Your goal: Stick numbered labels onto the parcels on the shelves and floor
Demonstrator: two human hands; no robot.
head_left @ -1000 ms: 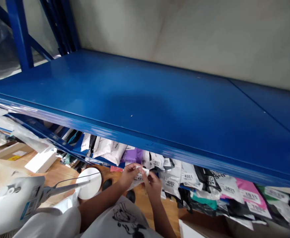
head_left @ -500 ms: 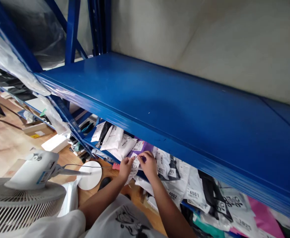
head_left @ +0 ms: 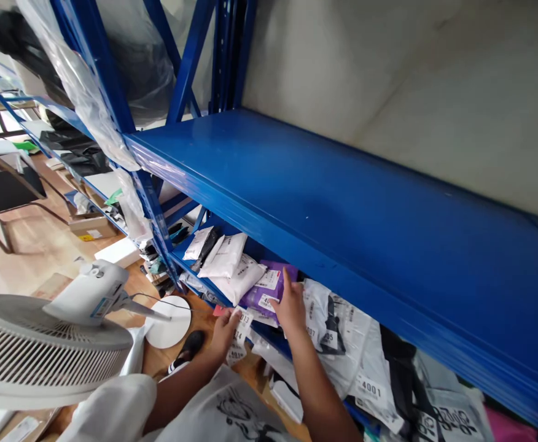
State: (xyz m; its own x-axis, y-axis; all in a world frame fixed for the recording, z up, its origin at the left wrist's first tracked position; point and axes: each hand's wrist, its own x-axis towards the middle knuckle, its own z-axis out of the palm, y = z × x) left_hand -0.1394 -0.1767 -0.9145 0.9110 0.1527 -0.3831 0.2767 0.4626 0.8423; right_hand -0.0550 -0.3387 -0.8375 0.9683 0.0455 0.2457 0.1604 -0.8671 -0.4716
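My left hand (head_left: 225, 330) pinches a strip of white number labels (head_left: 240, 334) that hangs down below the shelf edge. My right hand (head_left: 291, 305) reaches forward with its fingers stretched out onto a purple mailer bag (head_left: 269, 285) on the lower shelf, where a white label (head_left: 266, 301) sits. White mailer bags (head_left: 226, 264) lie to the left of the purple one. To the right, more bags carry numbered labels such as 4001 (head_left: 370, 389).
A bare blue metal shelf (head_left: 343, 202) spans the view above the bags, in front of a pale wall. A white fan (head_left: 43, 344) stands at lower left on the wood floor, its round base (head_left: 170, 319) near a black shoe (head_left: 188, 350). Cardboard boxes (head_left: 89, 228) lie further left.
My view has swung left and up. My right hand left the label strip and moved forward onto the purple bag. My left hand dropped a little, still holding the strip.
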